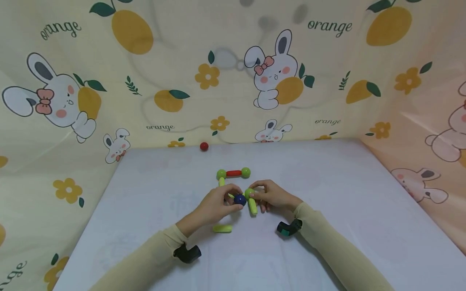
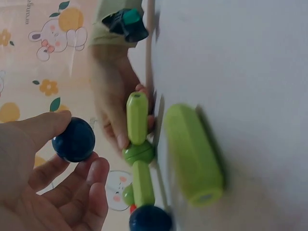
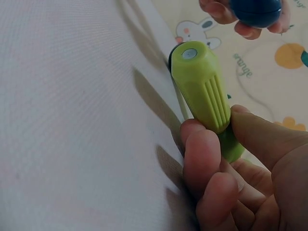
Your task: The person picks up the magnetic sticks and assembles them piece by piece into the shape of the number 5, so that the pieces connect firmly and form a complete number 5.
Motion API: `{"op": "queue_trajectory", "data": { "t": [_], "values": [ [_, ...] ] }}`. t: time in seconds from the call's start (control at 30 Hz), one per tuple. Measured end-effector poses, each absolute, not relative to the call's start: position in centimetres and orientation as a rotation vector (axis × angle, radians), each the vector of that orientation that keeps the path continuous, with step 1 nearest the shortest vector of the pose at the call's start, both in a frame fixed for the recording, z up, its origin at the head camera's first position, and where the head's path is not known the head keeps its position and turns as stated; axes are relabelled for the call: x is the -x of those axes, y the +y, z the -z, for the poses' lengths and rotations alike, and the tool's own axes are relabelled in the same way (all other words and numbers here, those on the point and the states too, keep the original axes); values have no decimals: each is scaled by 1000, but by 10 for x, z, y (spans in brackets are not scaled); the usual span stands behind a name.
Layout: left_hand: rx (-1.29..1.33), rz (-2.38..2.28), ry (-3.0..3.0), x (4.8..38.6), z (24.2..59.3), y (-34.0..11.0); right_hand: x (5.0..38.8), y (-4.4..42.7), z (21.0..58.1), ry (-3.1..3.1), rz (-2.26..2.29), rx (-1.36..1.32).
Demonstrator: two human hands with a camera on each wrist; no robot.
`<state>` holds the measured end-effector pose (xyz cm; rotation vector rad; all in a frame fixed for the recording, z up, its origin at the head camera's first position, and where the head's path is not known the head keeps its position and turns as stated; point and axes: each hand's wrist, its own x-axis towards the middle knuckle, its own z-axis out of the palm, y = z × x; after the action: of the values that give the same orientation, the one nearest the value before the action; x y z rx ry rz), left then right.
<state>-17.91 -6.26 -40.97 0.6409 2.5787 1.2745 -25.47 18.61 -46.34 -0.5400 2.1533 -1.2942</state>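
Gripping mid-width suits the likely light, hard blue ball (image 2: 73, 140) left hand (image 1: 217, 205) pinches and green ball (image 1: 249, 193) right hand (image 1: 274, 196) pinches

Seen from the person's seat, twelve ahead: left forearm (image 1: 145, 258) enters from seven, left hand (image 1: 216, 204) points to two, thumb and fingers pinching. Right forearm (image 1: 338, 246) enters from five, right hand (image 1: 274, 196) points to ten, fingers curled, thumb opposing. Hands near, not touching.
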Motion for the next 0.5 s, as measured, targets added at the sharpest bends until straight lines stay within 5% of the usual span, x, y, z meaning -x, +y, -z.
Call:
{"op": "queue_trajectory", "data": {
  "t": [0.5],
  "values": [
    [-661,-1220,2557,169,421,-51,256,186,465,2155,1291,570]
  ]
}}
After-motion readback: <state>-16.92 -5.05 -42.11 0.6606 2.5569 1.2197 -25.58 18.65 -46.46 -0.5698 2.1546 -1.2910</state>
